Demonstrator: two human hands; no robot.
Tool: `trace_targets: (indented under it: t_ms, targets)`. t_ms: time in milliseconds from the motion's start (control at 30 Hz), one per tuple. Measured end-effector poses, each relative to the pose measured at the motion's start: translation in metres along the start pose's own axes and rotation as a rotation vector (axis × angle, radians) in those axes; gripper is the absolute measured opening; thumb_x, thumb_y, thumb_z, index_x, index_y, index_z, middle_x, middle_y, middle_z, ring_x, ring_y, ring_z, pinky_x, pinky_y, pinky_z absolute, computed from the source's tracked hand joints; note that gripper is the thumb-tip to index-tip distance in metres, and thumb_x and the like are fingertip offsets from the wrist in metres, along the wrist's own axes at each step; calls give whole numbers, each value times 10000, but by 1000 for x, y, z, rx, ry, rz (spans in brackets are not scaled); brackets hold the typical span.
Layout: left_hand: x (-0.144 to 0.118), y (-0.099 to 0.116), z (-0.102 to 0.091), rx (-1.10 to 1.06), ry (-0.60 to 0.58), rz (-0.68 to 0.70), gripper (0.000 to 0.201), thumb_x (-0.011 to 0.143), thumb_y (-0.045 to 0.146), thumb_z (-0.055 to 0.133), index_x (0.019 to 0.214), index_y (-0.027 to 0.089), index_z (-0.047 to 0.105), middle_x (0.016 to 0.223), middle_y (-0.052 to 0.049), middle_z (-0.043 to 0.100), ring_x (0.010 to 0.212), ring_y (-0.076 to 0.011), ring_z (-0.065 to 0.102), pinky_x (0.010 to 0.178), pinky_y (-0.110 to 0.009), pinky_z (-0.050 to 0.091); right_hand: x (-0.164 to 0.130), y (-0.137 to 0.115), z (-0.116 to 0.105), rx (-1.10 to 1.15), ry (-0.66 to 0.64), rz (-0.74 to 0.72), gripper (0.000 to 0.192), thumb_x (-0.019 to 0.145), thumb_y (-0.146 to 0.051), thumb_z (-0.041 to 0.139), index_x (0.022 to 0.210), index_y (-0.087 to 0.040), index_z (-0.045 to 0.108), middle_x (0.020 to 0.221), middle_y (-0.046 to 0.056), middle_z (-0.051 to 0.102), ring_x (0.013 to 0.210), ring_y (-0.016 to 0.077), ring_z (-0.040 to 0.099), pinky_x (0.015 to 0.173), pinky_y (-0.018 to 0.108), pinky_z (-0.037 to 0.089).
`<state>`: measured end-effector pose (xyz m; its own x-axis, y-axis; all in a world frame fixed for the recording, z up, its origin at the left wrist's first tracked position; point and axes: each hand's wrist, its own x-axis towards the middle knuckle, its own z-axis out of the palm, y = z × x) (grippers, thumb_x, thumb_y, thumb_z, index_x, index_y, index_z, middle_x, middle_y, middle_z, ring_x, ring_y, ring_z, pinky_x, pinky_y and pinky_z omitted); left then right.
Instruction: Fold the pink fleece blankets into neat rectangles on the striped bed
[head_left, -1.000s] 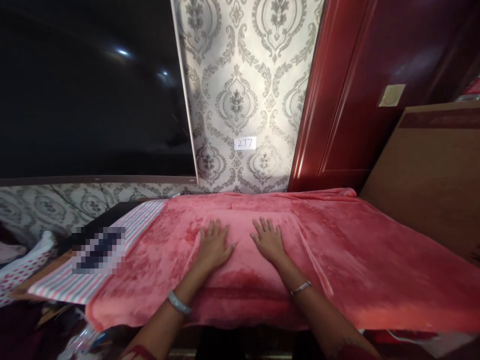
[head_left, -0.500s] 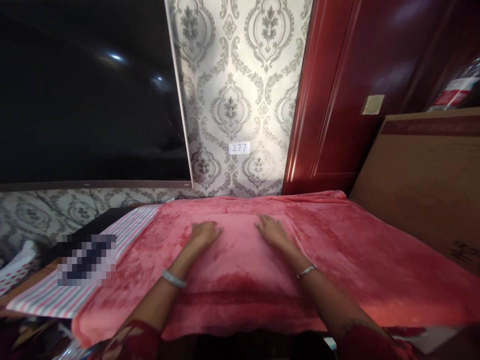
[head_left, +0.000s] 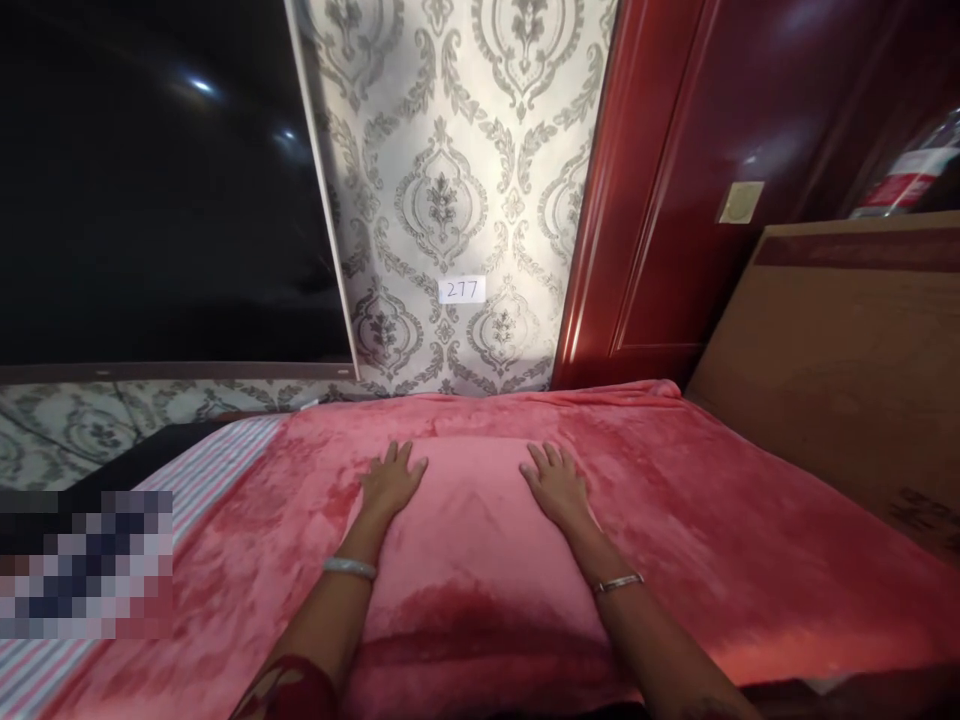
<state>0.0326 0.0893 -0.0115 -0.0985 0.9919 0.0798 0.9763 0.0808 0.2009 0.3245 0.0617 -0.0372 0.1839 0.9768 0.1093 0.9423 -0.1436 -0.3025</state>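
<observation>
A smooth, light pink piece of fabric (head_left: pixel 472 510) lies flat, apparently folded, with a darker red patch toward its near end. It rests on a plush pink blanket (head_left: pixel 720 520) spread over a raised surface. My left hand (head_left: pixel 391 482) is palm down with fingers spread, touching the far left edge of the light pink fabric. My right hand (head_left: pixel 558 484), also palm down and spread, touches its far right edge. Neither hand grips anything. A pale bangle (head_left: pixel 349 568) circles my left wrist and a silver bracelet (head_left: pixel 619 583) my right.
Striped cloth (head_left: pixel 217 465) shows at the left, partly under a blurred patch. A large dark screen (head_left: pixel 150 200) hangs on the patterned wall (head_left: pixel 442 220). To the right, a cardboard box (head_left: pixel 840 360) leans beside the dark red panelling (head_left: pixel 675 180), with a bottle (head_left: pixel 907 175) behind.
Both hands have moved slightly outward to the fabric's edges, and their fingers have spread wider. The view has turned a little to the right and come closer.
</observation>
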Motion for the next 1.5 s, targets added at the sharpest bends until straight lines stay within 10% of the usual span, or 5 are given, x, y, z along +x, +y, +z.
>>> trace_targets:
  t_ms: [433, 633, 933, 1233, 1500]
  targets:
    - [-4, 9, -17, 15, -38, 17, 722, 939, 620, 266, 1551, 246, 353, 1656, -92, 250, 1443, -456, 302, 1120, -651, 284, -6, -5, -17, -10, -53, -2, 557, 1043, -485, 288, 1562, -288, 329, 1643, 57, 242, 1505, 309, 156, 1125, 568, 313]
    - [-59, 36, -41, 52, -58, 285, 737, 933, 630, 361, 1560, 242, 332, 1655, -121, 232, 1517, -415, 140, 1185, -647, 112, -34, -20, -37, -23, -77, -107, 608, 1024, -525, 354, 1576, -276, 305, 1655, 97, 198, 1519, 348, 102, 1171, 609, 160]
    - [-137, 28, 21, 35, -38, 566, 650, 962, 527, 434, 1561, 305, 313, 1671, -63, 177, 1525, -425, 43, 1159, -715, 66, -109, -19, -13, -3, -84, -325, 601, 1007, -537, 419, 1560, -313, 338, 1654, 27, 195, 1527, 331, 82, 1189, 592, 124]
    - [-137, 17, 14, 31, 42, 595, 576, 981, 486, 394, 1502, 247, 448, 1595, -97, 380, 1491, -382, 262, 1169, -643, 227, -112, -14, -26, 67, -75, -351, 514, 1022, -418, 427, 1502, -238, 459, 1607, 86, 324, 1493, 301, 251, 1197, 517, 197]
    - [-171, -36, 28, 71, 397, 973, 610, 911, 325, 525, 1506, 225, 435, 1518, -130, 492, 1401, -303, 435, 1131, -488, 368, -170, 47, -22, 72, 47, -460, 561, 960, -352, 517, 1510, -270, 442, 1577, 96, 384, 1472, 289, 302, 1204, 591, 149]
